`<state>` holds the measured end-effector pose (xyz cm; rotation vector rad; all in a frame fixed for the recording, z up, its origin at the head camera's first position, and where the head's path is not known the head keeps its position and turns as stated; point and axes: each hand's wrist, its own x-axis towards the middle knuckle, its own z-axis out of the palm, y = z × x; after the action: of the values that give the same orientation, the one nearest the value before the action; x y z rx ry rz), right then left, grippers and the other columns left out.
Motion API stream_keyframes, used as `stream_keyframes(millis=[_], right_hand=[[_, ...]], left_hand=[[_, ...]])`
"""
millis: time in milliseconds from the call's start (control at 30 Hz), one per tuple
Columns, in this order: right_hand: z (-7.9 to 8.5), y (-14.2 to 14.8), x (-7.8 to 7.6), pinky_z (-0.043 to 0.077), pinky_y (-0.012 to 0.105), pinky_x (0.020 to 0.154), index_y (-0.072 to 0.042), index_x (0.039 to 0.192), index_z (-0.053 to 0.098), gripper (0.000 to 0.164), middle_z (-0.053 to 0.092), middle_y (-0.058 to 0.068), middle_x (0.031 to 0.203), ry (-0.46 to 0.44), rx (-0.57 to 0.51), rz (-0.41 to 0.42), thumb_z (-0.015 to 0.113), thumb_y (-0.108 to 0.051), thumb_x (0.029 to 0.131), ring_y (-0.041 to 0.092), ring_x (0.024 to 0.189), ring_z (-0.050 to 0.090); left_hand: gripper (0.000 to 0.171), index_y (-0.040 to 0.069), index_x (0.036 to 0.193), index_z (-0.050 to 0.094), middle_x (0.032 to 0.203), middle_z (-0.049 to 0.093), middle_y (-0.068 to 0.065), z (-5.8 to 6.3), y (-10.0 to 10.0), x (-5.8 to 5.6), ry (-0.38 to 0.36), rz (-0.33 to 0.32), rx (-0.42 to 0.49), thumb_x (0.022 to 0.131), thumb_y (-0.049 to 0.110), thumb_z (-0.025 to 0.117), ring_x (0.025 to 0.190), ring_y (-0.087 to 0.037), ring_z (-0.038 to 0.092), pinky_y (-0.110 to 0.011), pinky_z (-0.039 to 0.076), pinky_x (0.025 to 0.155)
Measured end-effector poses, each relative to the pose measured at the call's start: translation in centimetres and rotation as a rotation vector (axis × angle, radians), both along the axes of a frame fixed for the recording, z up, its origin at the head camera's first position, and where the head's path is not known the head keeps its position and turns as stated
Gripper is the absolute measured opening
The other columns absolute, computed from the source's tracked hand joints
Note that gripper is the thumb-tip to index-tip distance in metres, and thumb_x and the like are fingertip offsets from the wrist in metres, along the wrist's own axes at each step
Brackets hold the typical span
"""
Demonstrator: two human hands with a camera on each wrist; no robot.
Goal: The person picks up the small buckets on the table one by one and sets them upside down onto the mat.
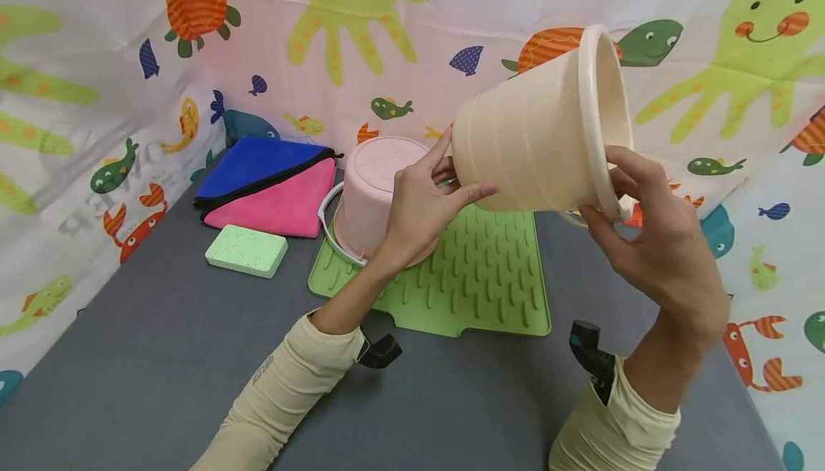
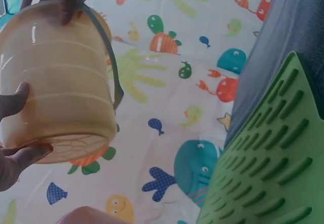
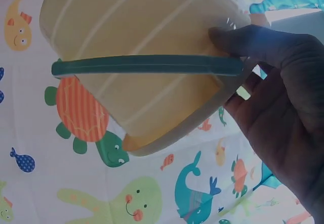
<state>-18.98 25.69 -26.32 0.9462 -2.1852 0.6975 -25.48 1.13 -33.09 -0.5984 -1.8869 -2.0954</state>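
Both hands hold a cream bucket (image 1: pixel 528 138) up above the table, tipped on its side with its mouth facing right. My right hand (image 1: pixel 667 249) grips the rim, thumb outside and fingers inside the mouth. At the base end, my left hand (image 1: pixel 422 202) has its thumb on the side wall and its fingers at the bottom. The bucket's handle (image 3: pixel 147 65) hangs across its wall in the right wrist view. Behind the left hand, a pink bucket (image 1: pixel 364 202) stands upside down on a green ridged mat (image 1: pixel 477 278), its pale handle (image 1: pixel 330 235) hanging at the left.
A green speckled sponge (image 1: pixel 247 250) lies left of the mat on the grey table (image 1: pixel 193 363). Behind it are a folded blue cloth (image 1: pixel 258 167) and pink cloth (image 1: pixel 277 202) with black edging. A curtain (image 1: pixel 412 20) printed with sea animals surrounds the table's back and sides.
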Motion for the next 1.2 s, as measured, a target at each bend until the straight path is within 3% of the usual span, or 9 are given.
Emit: stream_keyframes(millis=[167, 233, 333, 433, 633, 867, 1000, 1100, 1200], right_hand=[[0.2, 0.0, 0.3, 0.041, 0.006, 0.109, 0.003, 0.148, 0.041, 0.061, 0.057, 0.023, 0.150, -0.058, 0.066, -0.023, 0.066, -0.029, 0.102, 0.049, 0.120, 0.066], [0.3, 0.0, 0.4, 0.040, 0.005, 0.109, 0.003, 0.149, 0.039, 0.062, 0.054, 0.022, 0.154, -0.070, 0.087, -0.038, 0.069, -0.020, 0.100, 0.051, 0.119, 0.065], [0.4, -0.2, 0.5, 0.039, 0.002, 0.105, 0.005, 0.150, 0.038, 0.069, 0.059, 0.026, 0.145, -0.075, 0.112, -0.078, 0.075, 0.001, 0.091, 0.045, 0.112, 0.067], [0.3, -0.5, 0.7, 0.040, 0.001, 0.096, 0.005, 0.148, 0.042, 0.076, 0.068, 0.028, 0.127, -0.069, 0.109, -0.148, 0.078, 0.013, 0.082, 0.028, 0.101, 0.066], [-0.1, -0.8, 0.8, 0.038, 0.001, 0.085, 0.003, 0.144, 0.054, 0.068, 0.073, 0.026, 0.103, -0.060, 0.015, -0.263, 0.083, 0.005, 0.082, -0.014, 0.093, 0.049], [-0.1, -0.9, 0.5, 0.039, -0.002, 0.081, 0.007, 0.133, 0.063, 0.056, 0.071, 0.026, 0.091, -0.038, -0.050, -0.285, 0.086, 0.002, 0.082, -0.021, 0.085, 0.047], [0.1, -1.0, 0.4, 0.044, -0.001, 0.079, 0.009, 0.131, 0.063, 0.060, 0.072, -0.014, 0.090, -0.035, -0.146, -0.279, 0.087, 0.009, 0.076, -0.018, 0.080, 0.052], [0.2, -1.0, 0.3, 0.049, 0.002, 0.080, 0.007, 0.133, 0.062, 0.062, 0.060, -0.040, 0.095, -0.025, -0.244, -0.271, 0.087, 0.009, 0.076, -0.014, 0.079, 0.057], [0.2, -0.8, 0.2, 0.050, 0.004, 0.080, 0.000, 0.143, 0.056, 0.069, 0.062, -0.039, 0.095, -0.005, -0.291, -0.263, 0.086, 0.002, 0.081, -0.013, 0.078, 0.059]], left_hand=[[0.096, 0.007, 0.160, 0.040, 0.126, 0.075, -0.021, 0.1, -0.2, 0.2, 0.032, 0.048, -0.019, 0.078, 0.011, 0.092, 0.116, -0.024, 0.076, -0.027, 0.062, 0.095], [0.095, 0.006, 0.159, 0.042, 0.126, 0.075, -0.021, 0.1, -0.4, 0.2, 0.039, 0.064, -0.034, 0.078, 0.011, 0.092, 0.116, -0.024, 0.076, -0.028, 0.062, 0.095], [0.092, 0.005, 0.157, 0.044, 0.128, 0.074, -0.020, 0.1, -0.5, 0.2, 0.050, 0.085, -0.053, 0.079, 0.012, 0.092, 0.115, -0.024, 0.076, -0.029, 0.062, 0.095], [0.090, 0.004, 0.156, 0.045, 0.129, 0.074, -0.020, 0.2, -0.6, 0.3, 0.061, 0.091, -0.063, 0.080, 0.013, 0.091, 0.116, -0.024, 0.076, -0.028, 0.062, 0.095], [0.082, 0.001, 0.151, 0.052, 0.133, 0.070, -0.021, 0.5, -0.7, 0.2, 0.106, 0.137, -0.057, 0.080, 0.014, 0.091, 0.119, -0.023, 0.074, -0.023, 0.060, 0.096], [0.075, 0.003, 0.146, 0.059, 0.131, 0.073, -0.017, 0.7, -1.2, 0.5, 0.153, 0.210, -0.080, 0.081, 0.018, 0.092, 0.117, -0.021, 0.075, -0.023, 0.059, 0.099], [0.071, 0.006, 0.147, 0.059, 0.133, 0.073, -0.013, 0.7, -1.3, 0.4, 0.240, 0.249, -0.098, 0.084, 0.019, 0.090, 0.116, -0.020, 0.076, -0.025, 0.059, 0.101], [0.076, 0.007, 0.149, 0.055, 0.139, 0.070, -0.011, 0.8, -1.1, 0.5, 0.300, 0.264, -0.094, 0.082, 0.018, 0.091, 0.121, -0.020, 0.074, -0.027, 0.057, 0.104], [0.088, 0.006, 0.152, 0.047, 0.144, 0.065, -0.009, 1.0, -0.9, 0.7, 0.327, 0.266, -0.085, 0.078, 0.016, 0.094, 0.129, -0.017, 0.069, -0.027, 0.053, 0.109]])
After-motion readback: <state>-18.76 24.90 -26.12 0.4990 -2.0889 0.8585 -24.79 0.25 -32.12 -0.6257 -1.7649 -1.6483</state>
